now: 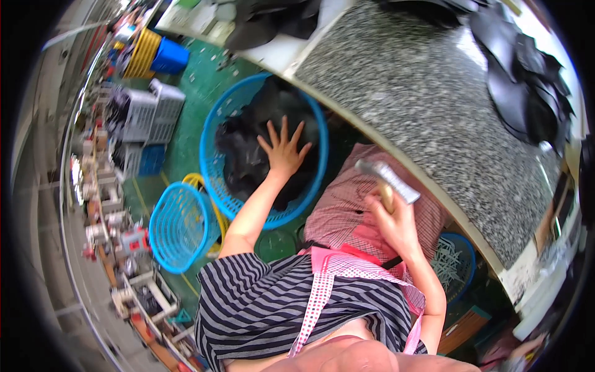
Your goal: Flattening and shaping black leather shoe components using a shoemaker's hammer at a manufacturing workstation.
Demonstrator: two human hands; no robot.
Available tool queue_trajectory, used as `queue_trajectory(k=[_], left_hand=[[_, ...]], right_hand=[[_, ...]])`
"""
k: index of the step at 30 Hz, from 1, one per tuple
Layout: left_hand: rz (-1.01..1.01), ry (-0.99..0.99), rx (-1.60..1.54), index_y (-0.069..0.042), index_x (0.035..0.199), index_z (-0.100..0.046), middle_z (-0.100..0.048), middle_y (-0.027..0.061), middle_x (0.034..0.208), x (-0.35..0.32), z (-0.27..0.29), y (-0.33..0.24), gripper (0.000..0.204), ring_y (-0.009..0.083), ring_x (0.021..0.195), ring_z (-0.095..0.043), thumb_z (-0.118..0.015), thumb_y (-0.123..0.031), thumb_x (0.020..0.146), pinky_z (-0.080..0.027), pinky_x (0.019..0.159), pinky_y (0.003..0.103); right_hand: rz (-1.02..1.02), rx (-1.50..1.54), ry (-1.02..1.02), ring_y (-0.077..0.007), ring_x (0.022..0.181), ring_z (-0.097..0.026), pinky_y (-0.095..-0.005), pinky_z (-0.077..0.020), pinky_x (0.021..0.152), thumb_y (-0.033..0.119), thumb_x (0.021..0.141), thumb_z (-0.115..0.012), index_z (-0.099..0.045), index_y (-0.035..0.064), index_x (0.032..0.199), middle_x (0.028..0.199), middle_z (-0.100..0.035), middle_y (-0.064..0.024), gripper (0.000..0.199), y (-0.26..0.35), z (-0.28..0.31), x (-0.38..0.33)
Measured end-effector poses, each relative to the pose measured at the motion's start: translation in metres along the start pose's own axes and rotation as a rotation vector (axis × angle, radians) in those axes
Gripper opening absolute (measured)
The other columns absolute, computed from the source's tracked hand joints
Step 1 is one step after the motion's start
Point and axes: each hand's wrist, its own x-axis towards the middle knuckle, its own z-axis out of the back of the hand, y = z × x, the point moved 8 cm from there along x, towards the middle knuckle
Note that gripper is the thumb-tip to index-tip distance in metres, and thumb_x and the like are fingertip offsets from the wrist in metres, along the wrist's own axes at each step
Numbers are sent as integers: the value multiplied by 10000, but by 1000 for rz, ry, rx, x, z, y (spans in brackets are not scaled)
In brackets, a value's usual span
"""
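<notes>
My left hand (285, 152) is stretched over a large round blue plastic basket (209, 170) with its fingers spread. Dark, sheet-like black pieces (245, 152) fill the basket beneath it; whether the fingertips touch them I cannot tell. In front of my lap, my right hand (396, 226) is closed around the short wooden handle of a hammer (387, 186). Its metal head points up, slightly blurred, above the checked apron (359, 186) and beside the table edge.
A speckled grey tabletop (396, 80) stretches across the upper right, with glossy black curved pieces (527, 80) at its far side. Left of the big basket stands a smaller blue basket (180, 226). Another basket (469, 257) under the table holds pale strips. Grey crates (139, 115) stand farther left.
</notes>
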Motion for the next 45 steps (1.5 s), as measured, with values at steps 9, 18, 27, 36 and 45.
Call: queue_trajectory(k=[9,18,27,36,45], left_hand=[[22,341,-24,-235,1652,-239,-127,210,1715,3,-88,7,860,433,1570,-147,-667,-432,932,-2,1086,842],[-747,-607,-1039,-9,826,-610,-625,132,801,101,307,-136,76,327,750,-602,-651,0,889,-519,750,433],[-1006,-542,-731,-53,1274,-561,-551,166,1260,281,312,-433,557,371,1201,-528,-823,-206,807,-485,1019,444],[-898,-706,-1396,24,1064,-684,-710,69,910,259,421,-315,191,102,868,-660,-714,67,880,-528,790,247],[-1136,-237,-922,25,890,-678,-600,101,857,87,435,-290,197,243,762,-599,-827,-83,819,-470,660,331]], right_hand=[[-22,-248,195,-218,796,-658,-393,-515,765,181,1029,-629,-645,12,1263,941,-666,-177,289,69,59,-69],[-19,-331,-524,-140,736,-516,-365,-431,678,320,1077,-496,-581,20,1063,781,-549,-48,312,137,235,-60],[206,-603,-777,-310,680,-599,-434,-466,663,365,1079,-515,-582,-1,1070,772,-630,-206,372,148,318,61],[143,-567,-725,-405,801,-645,-482,-490,743,408,1069,-504,-603,-34,1020,841,-656,-255,456,136,326,66],[445,-406,-751,-160,655,-496,-357,-410,614,338,1084,-504,-607,2,1021,697,-557,-76,356,172,295,-13]])
